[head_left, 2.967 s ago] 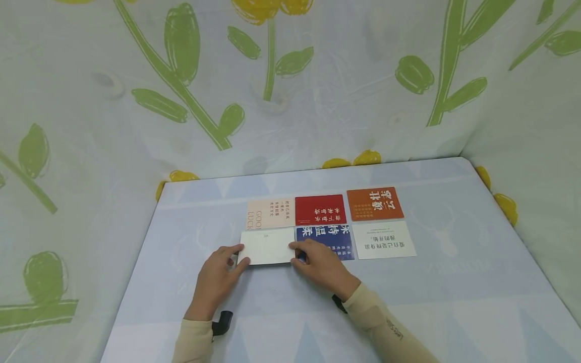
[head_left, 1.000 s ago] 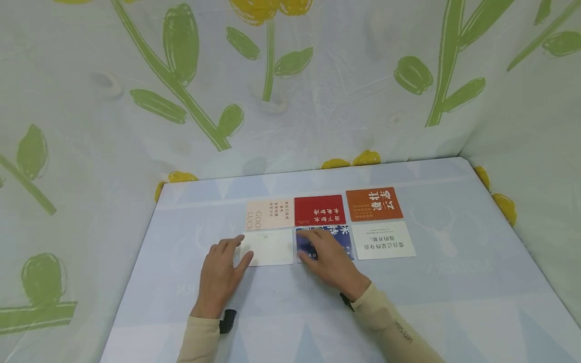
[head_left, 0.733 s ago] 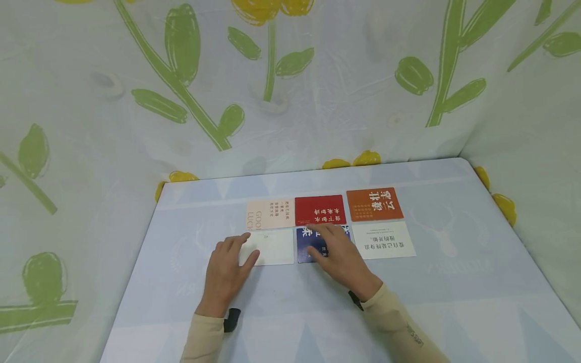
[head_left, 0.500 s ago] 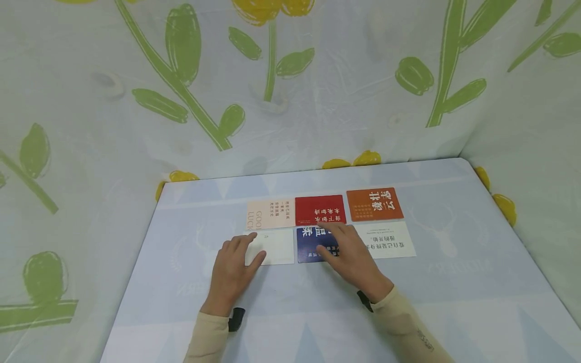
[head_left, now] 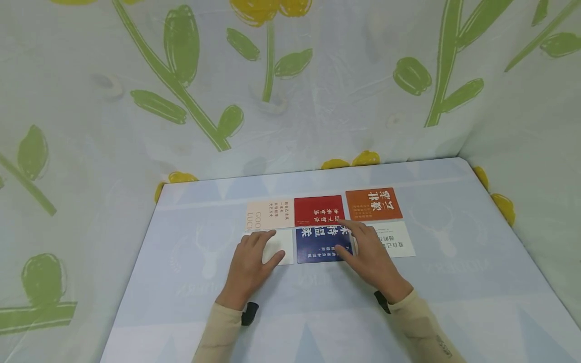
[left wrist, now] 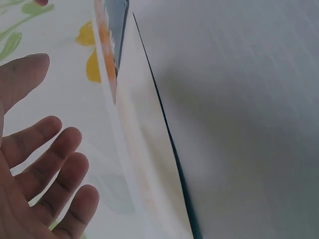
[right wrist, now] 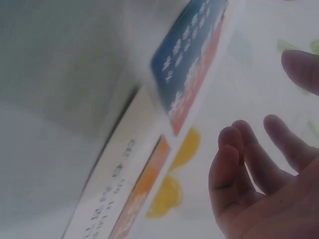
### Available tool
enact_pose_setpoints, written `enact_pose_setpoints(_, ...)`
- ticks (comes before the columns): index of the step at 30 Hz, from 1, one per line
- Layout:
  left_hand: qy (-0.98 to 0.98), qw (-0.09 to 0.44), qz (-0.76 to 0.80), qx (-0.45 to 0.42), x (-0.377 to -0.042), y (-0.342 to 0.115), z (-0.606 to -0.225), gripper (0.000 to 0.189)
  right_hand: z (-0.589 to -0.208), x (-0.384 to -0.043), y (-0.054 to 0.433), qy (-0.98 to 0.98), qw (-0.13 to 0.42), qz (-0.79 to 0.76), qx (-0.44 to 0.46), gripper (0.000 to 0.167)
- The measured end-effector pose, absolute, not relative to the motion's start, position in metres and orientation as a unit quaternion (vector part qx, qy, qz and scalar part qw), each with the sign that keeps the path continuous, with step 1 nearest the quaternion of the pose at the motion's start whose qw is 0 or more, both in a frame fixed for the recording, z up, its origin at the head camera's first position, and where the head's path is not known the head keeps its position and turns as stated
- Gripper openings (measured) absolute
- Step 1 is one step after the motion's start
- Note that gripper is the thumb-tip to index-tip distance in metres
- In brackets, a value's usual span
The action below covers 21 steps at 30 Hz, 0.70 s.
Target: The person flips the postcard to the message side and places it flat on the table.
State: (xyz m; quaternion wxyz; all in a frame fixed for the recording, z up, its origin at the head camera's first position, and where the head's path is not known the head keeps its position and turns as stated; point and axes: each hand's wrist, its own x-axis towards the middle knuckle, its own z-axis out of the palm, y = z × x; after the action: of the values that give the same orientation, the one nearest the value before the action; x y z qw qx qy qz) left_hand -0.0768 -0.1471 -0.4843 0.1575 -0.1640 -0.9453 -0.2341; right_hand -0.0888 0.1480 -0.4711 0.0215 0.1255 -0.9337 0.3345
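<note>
Between the left hand (head_left: 248, 264) and right hand (head_left: 374, 258), both spread above the desk (head_left: 317, 312), lies the blue card (head_left: 319, 248); the left partly hides the near-blank card (head_left: 282, 248), the right the white card (head_left: 400, 239).

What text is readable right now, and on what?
Peach card: "GOOD LUCK", pale; Chinese beside it too small.
Orange card: "壮", "凌", "云"; smaller print blurred.
Blue card: "特", "温"; small line unclear.
Right white card: "自己"; partly covered.
Red card: "未来"; rest unsure.
Right sleeve: print too blurred.
Table: lettering too faint.
</note>
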Motion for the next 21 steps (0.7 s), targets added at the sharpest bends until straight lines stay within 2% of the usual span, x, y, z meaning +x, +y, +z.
enact_pose_setpoints(7, -0.948, 0.131, -0.221, -0.186, -0.084, -0.128, -0.484, 0.058, -0.48, -0.088, 0.155, -0.939, -0.015, 0.324, 0.116, 0.072)
enact_pose_setpoints(21, -0.96, 0.079, -0.194, -0.184, -0.098, -0.111, -0.495, 0.065, -0.491, -0.092, 0.17, -0.938, -0.02, 0.318, 0.136, 0.074)
